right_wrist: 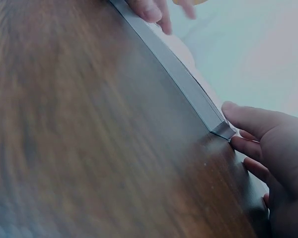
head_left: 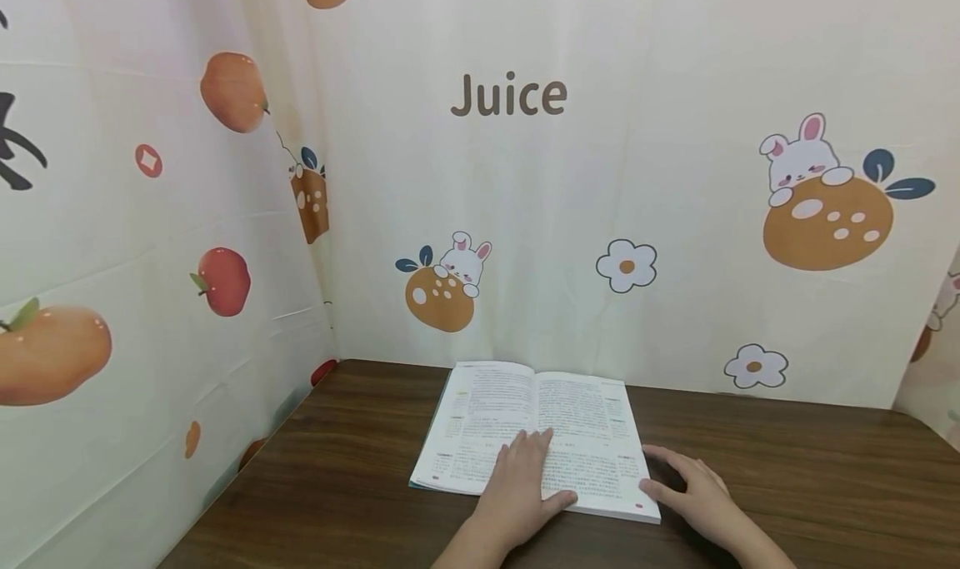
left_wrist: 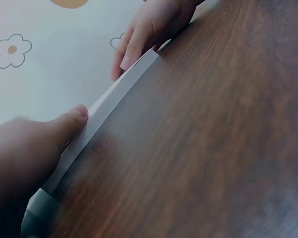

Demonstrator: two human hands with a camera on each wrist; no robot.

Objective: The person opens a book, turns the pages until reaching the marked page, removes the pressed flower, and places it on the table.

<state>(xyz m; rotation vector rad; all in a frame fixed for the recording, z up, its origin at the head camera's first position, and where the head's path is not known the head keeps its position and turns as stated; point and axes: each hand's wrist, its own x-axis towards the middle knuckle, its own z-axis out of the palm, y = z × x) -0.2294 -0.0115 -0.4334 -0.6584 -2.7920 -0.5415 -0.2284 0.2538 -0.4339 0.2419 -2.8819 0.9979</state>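
An open book (head_left: 577,461) with printed text pages lies on the brown wooden table (head_left: 300,486). My left hand (head_left: 517,490) rests on the lower middle of its pages, fingers extended and thumb out to the side. At the book's right edge is my right hand (head_left: 701,494), with thumb and forefinger apart and touching that edge. In the right wrist view the thumb (right_wrist: 238,113) lies at the book's near corner, and the forefinger sits lower by its side. The left wrist view shows the book's page block (left_wrist: 114,99) edge-on, with the left thumb (left_wrist: 72,121) over it.
A pale curtain (head_left: 555,177) printed with fruit, rabbits, flowers and the word "Juice" hangs behind the table. Another printed curtain (head_left: 150,236) runs along the left side. Brown tabletop shows on both sides of the book.
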